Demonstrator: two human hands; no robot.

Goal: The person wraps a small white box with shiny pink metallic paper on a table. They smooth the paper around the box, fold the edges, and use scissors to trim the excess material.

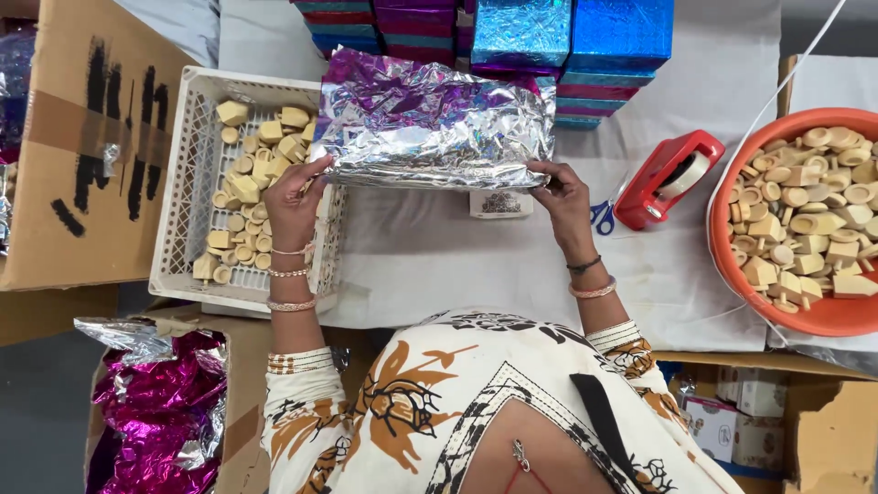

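Observation:
A crinkled sheet of silver and purple foil paper (439, 123) lies folded over something on the white cloth of the table (439, 265). My left hand (294, 199) grips the sheet's near left corner. My right hand (562, 194) pinches its near right corner. A small white box with a dark printed pattern (500, 203) peeks out from under the foil's front edge, between my hands.
A white plastic crate (187, 174) of beige wooden pieces stands left. An orange bowl (732, 256) of similar pieces sits right. A red tape dispenser (666, 178) and blue-handled scissors (602, 218) lie beside it. Foil-wrapped boxes (567, 41) are stacked behind. Cardboard boxes flank me, one holding magenta foil (169, 402).

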